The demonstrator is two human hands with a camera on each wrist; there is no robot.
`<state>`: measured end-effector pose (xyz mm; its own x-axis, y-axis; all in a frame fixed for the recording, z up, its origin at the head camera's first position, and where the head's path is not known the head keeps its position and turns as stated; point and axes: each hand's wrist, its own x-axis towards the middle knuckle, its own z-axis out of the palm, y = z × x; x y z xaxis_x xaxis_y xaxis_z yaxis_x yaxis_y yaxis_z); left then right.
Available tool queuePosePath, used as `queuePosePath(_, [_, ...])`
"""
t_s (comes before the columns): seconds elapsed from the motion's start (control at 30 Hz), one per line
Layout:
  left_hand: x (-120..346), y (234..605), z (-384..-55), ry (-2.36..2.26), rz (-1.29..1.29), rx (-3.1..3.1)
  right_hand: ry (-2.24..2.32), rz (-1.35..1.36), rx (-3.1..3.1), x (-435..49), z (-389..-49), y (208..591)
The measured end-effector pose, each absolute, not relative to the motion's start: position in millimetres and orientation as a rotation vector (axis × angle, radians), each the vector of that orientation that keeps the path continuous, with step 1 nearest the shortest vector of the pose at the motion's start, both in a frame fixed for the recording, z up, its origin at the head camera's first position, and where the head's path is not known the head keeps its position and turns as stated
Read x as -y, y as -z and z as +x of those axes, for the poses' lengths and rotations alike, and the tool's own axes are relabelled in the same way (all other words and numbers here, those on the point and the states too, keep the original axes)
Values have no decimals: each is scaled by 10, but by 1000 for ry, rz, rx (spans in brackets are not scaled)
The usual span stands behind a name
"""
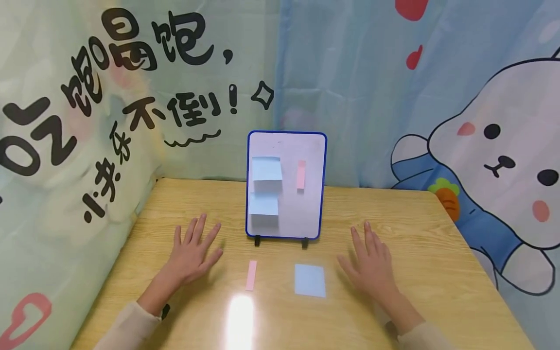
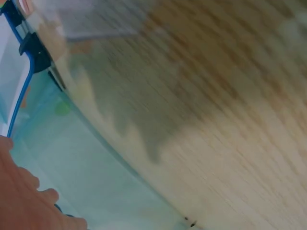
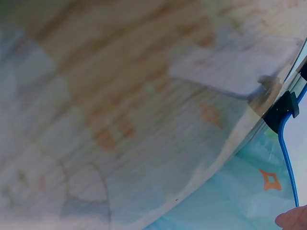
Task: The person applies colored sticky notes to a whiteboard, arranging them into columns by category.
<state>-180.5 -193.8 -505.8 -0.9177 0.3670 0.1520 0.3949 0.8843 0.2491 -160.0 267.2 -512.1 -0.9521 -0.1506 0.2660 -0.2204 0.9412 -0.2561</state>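
Observation:
Both hands hold nothing. My left hand, fingers spread, is over the table left of a small whiteboard with a blue frame. On the other side, my right hand has its fingers extended, nearest to a light blue square sticky note. A narrow pink paper strip lies on the table between the hands. Two blue notes, an upper one and a lower one, stick to the board's left half. Another pink strip is on its right half. The wrist views show only parts of the fingers.
Black feet hold the whiteboard upright near the back of the wooden table. Behind it hangs a printed curtain with lettering and a cartoon animal. A bright glare patch lies on the front of the tabletop.

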Motion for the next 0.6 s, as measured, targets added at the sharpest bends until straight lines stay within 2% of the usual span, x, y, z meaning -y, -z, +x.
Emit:
queuePosePath(0.37, [1865, 5099, -1737, 400, -631, 2941, -398, 258, 2851, -2636, -1596, 5090])
queuePosePath(0.6, [1822, 5134, -1690, 385, -638, 2977, -389, 321, 2825, -2422, -1555, 4962])
